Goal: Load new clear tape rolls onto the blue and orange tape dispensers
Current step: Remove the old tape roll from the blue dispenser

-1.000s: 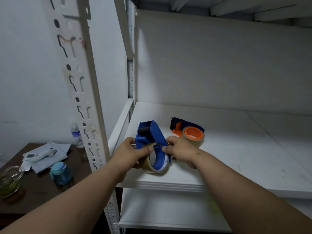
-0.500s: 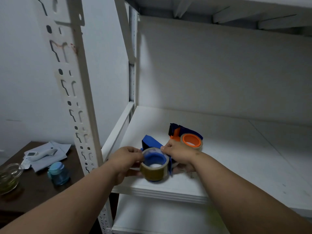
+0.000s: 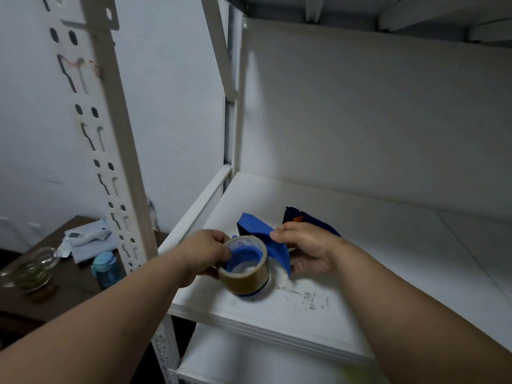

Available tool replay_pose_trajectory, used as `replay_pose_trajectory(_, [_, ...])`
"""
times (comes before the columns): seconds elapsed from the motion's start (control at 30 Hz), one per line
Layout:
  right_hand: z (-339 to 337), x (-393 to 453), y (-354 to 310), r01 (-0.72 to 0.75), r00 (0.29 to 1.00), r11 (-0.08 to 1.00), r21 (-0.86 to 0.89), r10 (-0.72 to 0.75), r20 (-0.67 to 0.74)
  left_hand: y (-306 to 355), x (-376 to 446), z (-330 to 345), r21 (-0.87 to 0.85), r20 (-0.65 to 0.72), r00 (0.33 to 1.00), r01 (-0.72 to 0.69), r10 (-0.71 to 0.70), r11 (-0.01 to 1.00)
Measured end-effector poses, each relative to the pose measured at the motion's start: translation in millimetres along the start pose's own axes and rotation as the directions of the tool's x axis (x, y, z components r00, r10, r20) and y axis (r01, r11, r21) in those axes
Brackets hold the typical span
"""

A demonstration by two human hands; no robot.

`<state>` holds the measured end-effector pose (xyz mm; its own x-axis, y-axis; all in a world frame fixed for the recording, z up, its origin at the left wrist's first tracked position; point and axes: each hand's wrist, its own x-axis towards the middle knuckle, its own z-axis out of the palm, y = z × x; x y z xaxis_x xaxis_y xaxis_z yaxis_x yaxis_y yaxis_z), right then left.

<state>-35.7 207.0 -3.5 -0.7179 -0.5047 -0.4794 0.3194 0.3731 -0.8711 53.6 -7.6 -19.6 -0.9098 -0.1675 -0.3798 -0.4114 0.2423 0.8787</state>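
The blue tape dispenser [image 3: 263, 239] lies on its side on the white shelf [image 3: 374, 286], near the front left corner. A tape roll [image 3: 245, 278] sits around its blue hub, open side up. My left hand [image 3: 205, 253] grips the roll's left rim with curled fingers. My right hand [image 3: 307, 245] pinches the dispenser's blue plate from the right. Behind my right hand lies the orange dispenser [image 3: 297, 218]; only its dark blue end and a bit of orange show, the rest is hidden.
A white slotted upright post [image 3: 110, 151] stands left of the shelf. Beyond it a dark table [image 3: 41, 297] carries a glass jug [image 3: 27, 268], a blue-lidded jar [image 3: 106, 268] and a white thermometer [image 3: 88, 236] on paper. A lower shelf [image 3: 249, 364] lies below.
The dispenser has gone from upright in both hands to lying on the shelf with the roll facing up. My right hand slid back over the orange dispenser, hiding its orange hub.
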Motion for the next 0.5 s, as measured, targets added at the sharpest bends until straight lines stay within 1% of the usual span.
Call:
replay_pose_trajectory(0.07, [-10.1, 3.6, -2.9, 0.031, 0.996, 0.999, -0.033, -0.034, -0.086, 1.8, 0.8, -5.5, 0.079, -0.055, 0.998, -0.014, 0.018, 0.997])
replay_pose_trajectory(0.1, [-15.1, 5.9, -2.6, 0.052, 0.987, 0.997, -0.048, -0.059, -0.149, 0.4, 1.3, -10.0, 0.077, -0.102, 0.994, -0.018, 0.026, 0.997])
replay_pose_trajectory(0.17, [-18.4, 11.1, -1.8, 0.087, 0.969, 0.995, -0.046, -0.095, -0.226, -1.4, 3.5, -18.4, -0.067, -0.160, 0.987, -0.007, -0.004, 0.998])
replay_pose_trajectory(0.23, [-10.5, 17.8, -1.2, 0.106, 0.962, 0.993, -0.057, -0.117, -0.248, 0.1, 6.0, -20.2, -0.223, -0.182, 0.983, -0.002, -0.040, 0.975])
replay_pose_trajectory(0.27, [-3.9, 21.5, -1.6, 0.109, 0.956, 0.992, -0.067, -0.123, -0.267, 1.7, 8.2, -19.3, -0.267, -0.198, 0.979, -0.010, -0.044, 0.964])
replay_pose_trajectory(0.4, [17.1, 38.8, -7.6, 0.092, 0.922, 0.988, -0.125, -0.132, -0.363, 4.0, 16.5, -20.2, -0.346, -0.324, 0.945, -0.066, -0.053, 0.936])
replay_pose_trajectory(0.5, [20.2, 56.2, -13.7, 0.117, 0.857, 0.958, -0.263, -0.231, -0.462, 0.3, 21.0, -21.9, -0.361, -0.345, 0.937, -0.074, -0.060, 0.929])
